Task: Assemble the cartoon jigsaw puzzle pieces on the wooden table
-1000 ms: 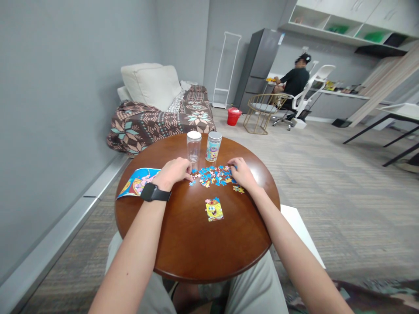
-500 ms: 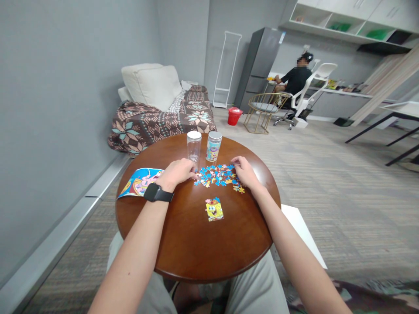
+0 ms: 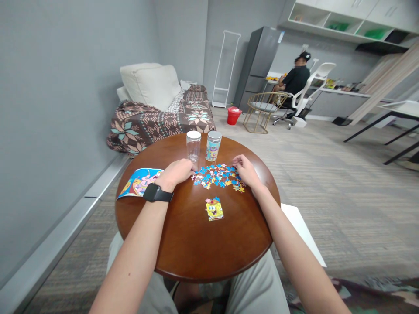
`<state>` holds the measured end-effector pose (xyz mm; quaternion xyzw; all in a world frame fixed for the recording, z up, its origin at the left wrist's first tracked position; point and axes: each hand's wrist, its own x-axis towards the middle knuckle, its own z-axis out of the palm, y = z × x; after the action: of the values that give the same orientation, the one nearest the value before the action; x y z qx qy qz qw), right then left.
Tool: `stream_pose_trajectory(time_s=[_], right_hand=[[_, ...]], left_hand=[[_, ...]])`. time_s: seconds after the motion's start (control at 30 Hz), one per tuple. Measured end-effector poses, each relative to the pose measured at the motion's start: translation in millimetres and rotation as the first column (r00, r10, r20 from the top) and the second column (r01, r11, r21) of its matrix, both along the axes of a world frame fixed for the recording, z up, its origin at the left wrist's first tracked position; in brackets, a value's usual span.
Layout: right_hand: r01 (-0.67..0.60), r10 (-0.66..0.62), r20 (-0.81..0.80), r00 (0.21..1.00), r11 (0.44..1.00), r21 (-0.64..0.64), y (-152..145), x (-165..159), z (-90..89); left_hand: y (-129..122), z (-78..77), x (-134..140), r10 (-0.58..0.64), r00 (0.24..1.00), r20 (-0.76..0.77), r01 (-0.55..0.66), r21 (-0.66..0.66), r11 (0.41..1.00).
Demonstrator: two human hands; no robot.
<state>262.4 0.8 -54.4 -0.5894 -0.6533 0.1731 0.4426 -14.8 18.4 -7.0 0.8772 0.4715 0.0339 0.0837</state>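
A loose heap of small jigsaw pieces (image 3: 216, 175), blue, pink and yellow, lies on the round brown table (image 3: 196, 253). My left hand (image 3: 179, 172), with a black watch on its wrist, touches the heap's left edge; its fingers are bent loosely and partly hidden, with no piece visible in them. At the right edge rests my right hand (image 3: 246, 171), fingers slightly curled and apart, holding nothing I can see. Nearer to me is a joined puzzle section (image 3: 214, 209) with a yellow cartoon face. A colourful picture sheet (image 3: 139, 182) lies partly behind my left wrist.
Behind the heap stand a clear jar (image 3: 193, 147) with a white lid and a printed jar (image 3: 213, 147) with a silvery lid. Beyond the table are a covered sofa (image 3: 157, 117), a red bin (image 3: 233, 116) and a gold wire chair (image 3: 263, 107). A person (image 3: 296, 78) sits farther back.
My left hand has shifted slightly left, uncovering pieces at the heap's left edge. My right hand has moved slightly away from me. The seated person's arm has drawn in.
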Motion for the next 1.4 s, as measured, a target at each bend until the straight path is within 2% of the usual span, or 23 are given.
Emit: stream_pose_trajectory(time_s=[0.17, 0.37, 0.5, 0.63, 0.77, 0.97, 1.13, 1.3, 1.37, 1.4], right_hand=[[-0.098, 0.092, -0.153, 0.984, 0.995, -0.036, -1.2, -3.7, 2.5], [-0.087, 0.087, -0.085, 0.993, 0.996, 0.008, -3.1, -5.3, 5.5], [0.052, -0.052, -0.009, 0.999, 0.999, 0.005, -5.0, -1.1, 7.8], [0.254, -0.252, 0.032, 0.967, 0.966, -0.052, -9.1, 7.5, 11.3], [0.338, -0.334, 0.057, 0.941, 0.934, -0.116, -11.1, 13.7, 11.9], [0.269, -0.285, -0.072, 0.956, 0.945, -0.184, -7.2, 17.6, 8.9], [0.265, -0.29, -0.165, 0.943, 0.951, -0.159, -7.1, 19.7, 10.9], [0.046, -0.091, -0.206, 0.974, 0.975, -0.216, -15.8, 9.0, 21.5], [-0.096, 0.038, -0.24, 0.97, 0.967, -0.235, -20.6, 4.2, 27.7], [-0.204, 0.125, -0.285, 0.95, 0.942, -0.266, -22.8, 2.4, 30.4]], left_hand=[[1.2, 0.2, 0.5, -0.036, 0.999, 0.033, 0.036, -0.002, 0.999], [-2.3, 6.8, -0.9, 0.016, 1.0, 0.003, -0.016, -0.01, 1.0], [-3.7, 11.0, -3.9, 0.029, 0.999, -0.04, -0.031, -0.056, 0.998], [-5.2, 12.8, -3.5, -0.004, 0.999, -0.038, 0.001, -0.081, 0.997], [-6.4, 11.4, 1.3, -0.023, 0.999, -0.022, 0.022, -0.074, 0.997], [-11.9, 7.7, 12.5, -0.005, 0.999, -0.05, 0.004, -0.031, 1.0], [-15.1, 2.6, 18.1, -0.006, 0.997, -0.08, 0.005, -0.018, 1.0], [-14.9, 2.6, 19.3, 0.008, 0.995, -0.102, -0.009, -0.005, 1.0], [-15.1, 3.5, 19.4, 0.002, 0.995, -0.101, -0.002, -0.005, 1.0], [-15.2, 3.7, 19.6, 0.0, 0.995, -0.101, 0.0, -0.007, 1.0]])
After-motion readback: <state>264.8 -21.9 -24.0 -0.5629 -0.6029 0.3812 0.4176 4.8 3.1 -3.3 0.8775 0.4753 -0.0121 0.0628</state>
